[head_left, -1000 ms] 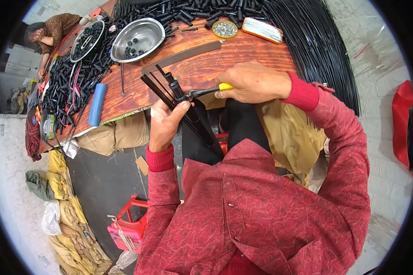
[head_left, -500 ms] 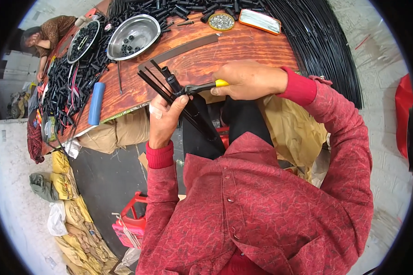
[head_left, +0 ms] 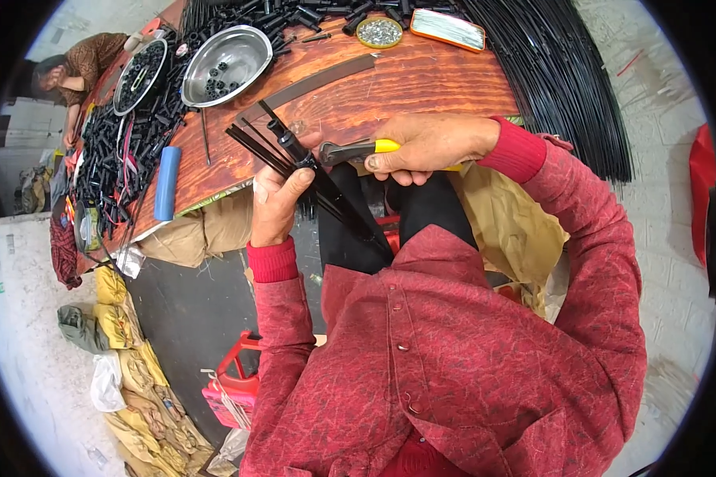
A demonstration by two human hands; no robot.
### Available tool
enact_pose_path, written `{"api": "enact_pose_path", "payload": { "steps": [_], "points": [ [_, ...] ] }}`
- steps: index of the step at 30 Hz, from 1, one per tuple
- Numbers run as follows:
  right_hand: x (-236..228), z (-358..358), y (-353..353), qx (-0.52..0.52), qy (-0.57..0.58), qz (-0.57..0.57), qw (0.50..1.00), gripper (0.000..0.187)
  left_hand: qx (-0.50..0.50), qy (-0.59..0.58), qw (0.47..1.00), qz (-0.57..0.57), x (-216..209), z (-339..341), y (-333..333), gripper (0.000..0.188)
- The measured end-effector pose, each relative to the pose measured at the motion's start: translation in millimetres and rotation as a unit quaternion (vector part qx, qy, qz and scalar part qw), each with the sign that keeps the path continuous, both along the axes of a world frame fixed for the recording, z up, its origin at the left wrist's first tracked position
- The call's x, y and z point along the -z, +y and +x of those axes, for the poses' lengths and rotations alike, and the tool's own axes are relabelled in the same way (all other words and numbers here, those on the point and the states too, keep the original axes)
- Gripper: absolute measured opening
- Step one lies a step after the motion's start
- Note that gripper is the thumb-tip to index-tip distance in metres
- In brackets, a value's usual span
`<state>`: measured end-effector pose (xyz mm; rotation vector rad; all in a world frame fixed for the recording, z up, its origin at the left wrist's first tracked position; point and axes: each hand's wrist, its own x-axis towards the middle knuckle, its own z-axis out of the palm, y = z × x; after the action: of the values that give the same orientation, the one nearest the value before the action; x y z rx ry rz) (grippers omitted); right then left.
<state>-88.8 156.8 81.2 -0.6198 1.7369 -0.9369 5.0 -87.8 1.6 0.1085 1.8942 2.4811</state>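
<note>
The pliers loosely grasped by the right hand are now spread, seemingly eased off rods clasped by the fingers of the left hand.

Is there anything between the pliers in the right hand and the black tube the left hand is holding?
Partly: fingertips of the left hand show beside the black tube, on the side facing the pliers in the right hand. No loose object is visible between them; whether the pliers touch either is unclear.

Wood tbl holds metal bowl, blk tubes, blue cyl., dk flat bar, orange-rimmed tray.
</note>
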Motion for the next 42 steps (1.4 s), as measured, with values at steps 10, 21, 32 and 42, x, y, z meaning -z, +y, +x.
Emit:
{"api": "enact_pose_path", "payload": {
  "steps": [10,21,32,42],
  "points": [
    [-6,4,-1,-0.019,-0.006,0.033,0.999,0.031,-0.036,-0.02,0.999,-0.003,4,4,-2,0.048],
    [-9,5,0,-0.031,-0.007,0.038,0.999,0.026,-0.08,-0.007,0.997,-0.021,-5,7,7,0.042],
    [-13,3,1,-0.044,0.062,0.055,0.996,0.03,-0.093,0.006,0.995,-0.025,-9,8,13,0.038],
    [-21,3,-8,-0.061,0.121,0.098,0.986,0.03,-0.111,0.007,0.991,-0.07,-14,9,16,0.031]
  ]
}}
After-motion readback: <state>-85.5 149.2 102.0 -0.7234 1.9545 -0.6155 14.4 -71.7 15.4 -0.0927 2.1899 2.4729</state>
